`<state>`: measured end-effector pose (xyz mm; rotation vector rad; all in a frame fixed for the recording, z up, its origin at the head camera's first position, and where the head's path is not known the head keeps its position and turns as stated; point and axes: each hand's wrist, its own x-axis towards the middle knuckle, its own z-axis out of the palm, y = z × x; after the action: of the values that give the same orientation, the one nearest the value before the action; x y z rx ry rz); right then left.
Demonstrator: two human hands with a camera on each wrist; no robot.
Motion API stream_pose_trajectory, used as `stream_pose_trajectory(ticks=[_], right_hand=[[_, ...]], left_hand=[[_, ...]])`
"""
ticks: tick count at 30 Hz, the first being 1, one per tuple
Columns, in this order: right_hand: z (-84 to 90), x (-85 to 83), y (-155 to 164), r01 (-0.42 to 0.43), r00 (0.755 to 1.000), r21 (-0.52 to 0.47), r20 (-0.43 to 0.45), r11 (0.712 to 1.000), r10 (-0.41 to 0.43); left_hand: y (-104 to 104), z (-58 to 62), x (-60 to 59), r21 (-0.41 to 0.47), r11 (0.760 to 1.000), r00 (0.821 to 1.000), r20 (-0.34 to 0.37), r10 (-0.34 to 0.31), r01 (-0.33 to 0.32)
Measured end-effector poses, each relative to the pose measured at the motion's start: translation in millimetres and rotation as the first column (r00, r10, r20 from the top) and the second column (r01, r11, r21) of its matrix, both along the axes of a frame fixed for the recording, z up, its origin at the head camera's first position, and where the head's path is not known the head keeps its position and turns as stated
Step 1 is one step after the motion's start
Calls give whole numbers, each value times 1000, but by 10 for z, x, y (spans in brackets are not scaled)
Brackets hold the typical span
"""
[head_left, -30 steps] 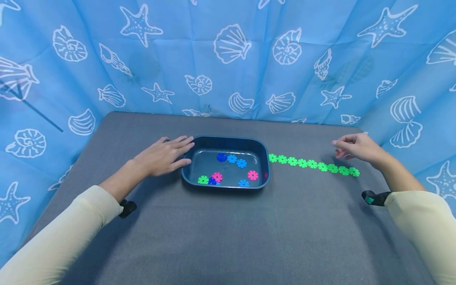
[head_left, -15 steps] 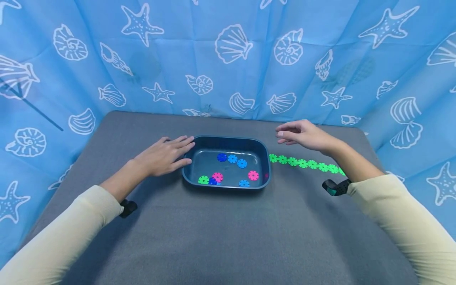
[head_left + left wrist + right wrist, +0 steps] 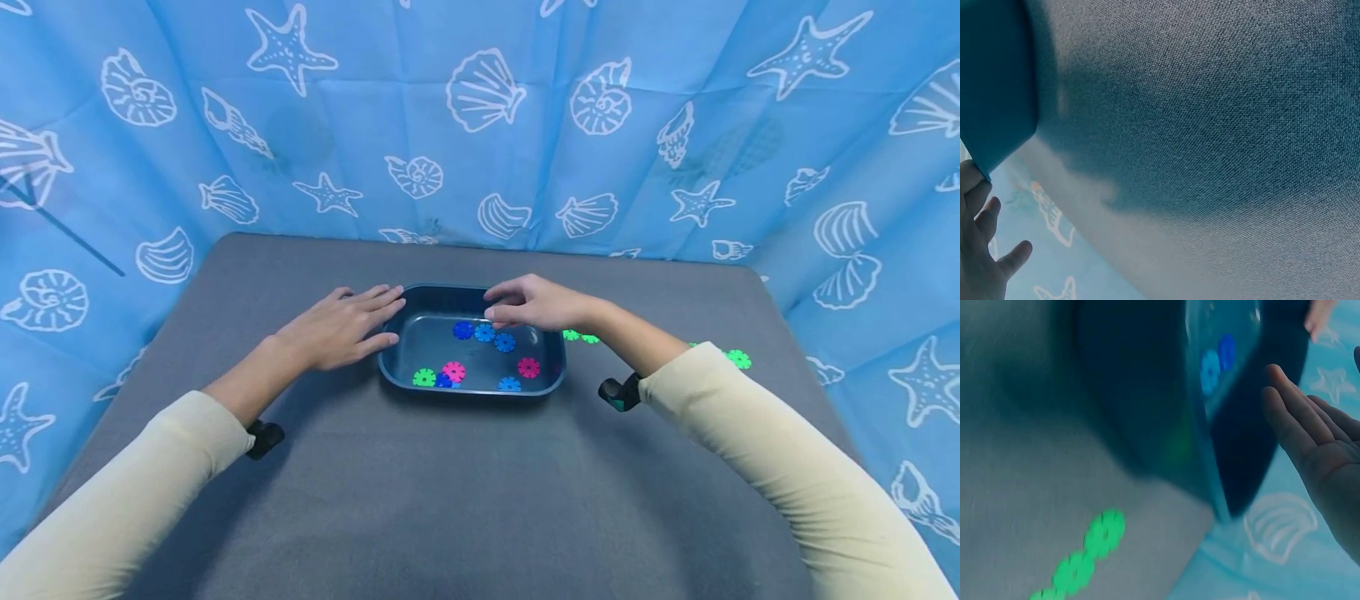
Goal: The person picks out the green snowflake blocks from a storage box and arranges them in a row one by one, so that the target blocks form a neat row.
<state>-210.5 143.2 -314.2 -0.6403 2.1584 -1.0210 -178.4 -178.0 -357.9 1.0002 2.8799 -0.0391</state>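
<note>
Left hand: the left hand (image 3: 341,327) lies flat on the bench (image 3: 465,492), fingers straight and slightly spread, fingertips touching the left rim of the tray (image 3: 397,367); it holds nothing.
Right hand: the right hand (image 3: 536,304) hovers over the far right part of the tray, fingers loosely extended and close together, holding nothing; the right wrist view shows the palm open.
Tray: a dark blue rectangular tray at the middle of the grey bench.
Discs in tray: three blue toothed discs (image 3: 483,332) in a row just under the right hand's fingertips; a green disc (image 3: 423,377), two pink discs (image 3: 453,371) and further blue ones near the front wall.
Green chain: a chain of green discs (image 3: 738,359) lies on the bench right of the tray, mostly hidden by the right forearm.
Backdrop: blue cloth (image 3: 480,125) printed with shells and starfish.
</note>
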Motion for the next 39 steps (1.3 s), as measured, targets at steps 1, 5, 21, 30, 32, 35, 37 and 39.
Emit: stream_pose_trajectory(ticks=[1,5,21,30,32,35,37,39], right_hand=[[-29,11,-60,-20,1000,10,-7,1000,20],[-133,59,-277,-101,994,70,-37,992,104],[-178,97,-779,-349,937,152,63,925,343],[-209,75,-975,-364,931,184,101,913,350],[-220,83,-993,-362,931,189,125,913,343],[-246,89,-1018,-375,924,182,153,909,351],[-256,89,-1033,-387,918,172,158,906,363],[-261,87,-1046,-388,918,155,148,908,367]], left_hand=[[-2,0,2,-1,1000,1000,0,-1,1],[-3,5,15,12,1000,1000,14,8,-8],[-19,2,9,33,999,1000,8,-8,8],[-42,-2,4,35,999,1000,-5,-24,24],[-40,-4,1,36,999,1000,-5,-31,31],[-36,-1,0,36,999,999,-4,-37,37],[-35,0,0,38,998,999,-7,-40,40],[-35,0,2,37,999,999,-10,-37,38]])
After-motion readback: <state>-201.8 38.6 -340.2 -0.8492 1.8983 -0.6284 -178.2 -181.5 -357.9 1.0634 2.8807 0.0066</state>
